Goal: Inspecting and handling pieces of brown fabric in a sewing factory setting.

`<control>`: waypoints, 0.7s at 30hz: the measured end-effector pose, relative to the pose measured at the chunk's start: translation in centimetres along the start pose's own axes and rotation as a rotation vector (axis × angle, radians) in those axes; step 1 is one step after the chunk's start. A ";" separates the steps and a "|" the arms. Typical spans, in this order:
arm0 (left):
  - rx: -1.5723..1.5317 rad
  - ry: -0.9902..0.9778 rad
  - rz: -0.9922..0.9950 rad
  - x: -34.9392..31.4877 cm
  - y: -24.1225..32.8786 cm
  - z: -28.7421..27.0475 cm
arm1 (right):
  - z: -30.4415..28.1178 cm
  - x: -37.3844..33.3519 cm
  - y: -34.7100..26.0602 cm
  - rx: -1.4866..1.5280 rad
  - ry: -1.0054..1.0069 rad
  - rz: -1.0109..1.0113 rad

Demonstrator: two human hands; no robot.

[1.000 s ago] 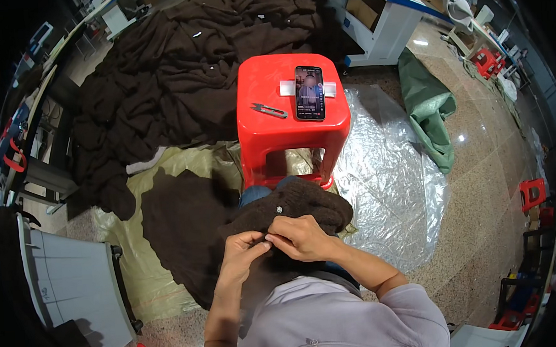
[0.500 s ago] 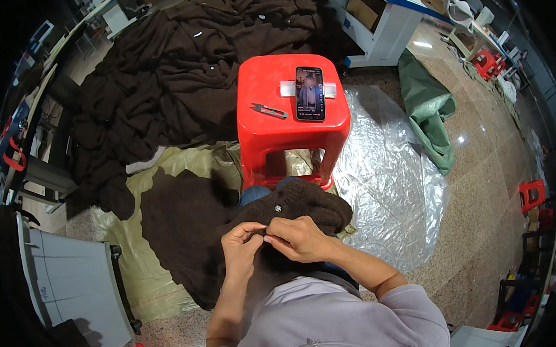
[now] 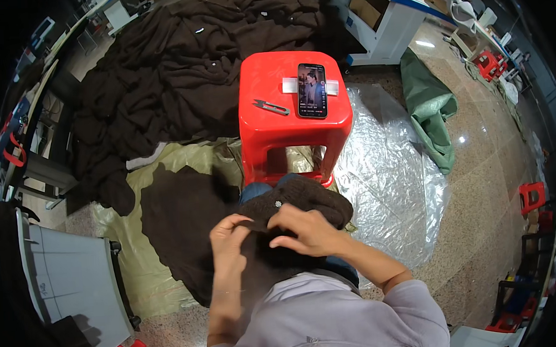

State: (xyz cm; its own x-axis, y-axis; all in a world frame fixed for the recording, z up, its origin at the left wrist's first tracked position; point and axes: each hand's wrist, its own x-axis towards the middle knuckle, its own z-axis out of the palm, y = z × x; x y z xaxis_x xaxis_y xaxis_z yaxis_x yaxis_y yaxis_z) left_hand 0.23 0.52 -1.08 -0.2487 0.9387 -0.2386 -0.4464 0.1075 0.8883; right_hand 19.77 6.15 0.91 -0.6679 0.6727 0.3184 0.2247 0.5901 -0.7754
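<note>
Dark brown knit fabric [image 3: 320,199] lies bunched over my lap and spreads down to the left. My left hand [image 3: 228,239] pinches an edge of it between thumb and fingertips. Just to the right, my right hand [image 3: 307,231] is open over the fabric, its thumb and fingers apart. A small round whitish piece [image 3: 278,204] sits on the cloth above my right fingers. Whether a needle or thread is present is too small to tell.
Ahead stands a red plastic stool [image 3: 267,80] carrying thread snips [image 3: 272,107] and a phone [image 3: 312,91]. Behind it is a large brown fabric heap [image 3: 178,65]. Plastic sheeting [image 3: 385,180] covers the floor at right; a grey-white wheeled bin [image 3: 76,278] is at left.
My hands have moved apart from each other. The right hand has opened, while the left has shifted slightly left, still pinching the fabric.
</note>
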 end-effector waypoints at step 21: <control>-0.264 -0.119 -0.166 1.1 2.3 0.1 | -5.1 -1.7 -0.7 -0.162 0.072 0.204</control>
State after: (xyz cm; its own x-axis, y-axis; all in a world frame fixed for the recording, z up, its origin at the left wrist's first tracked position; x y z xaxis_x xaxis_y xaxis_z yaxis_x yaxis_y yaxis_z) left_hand -1.00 1.80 0.78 -0.0587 0.9489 -0.3100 -0.6838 0.1880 0.7050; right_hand 24.33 6.88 3.67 -0.5461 0.8118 0.2066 0.4639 0.4985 -0.7324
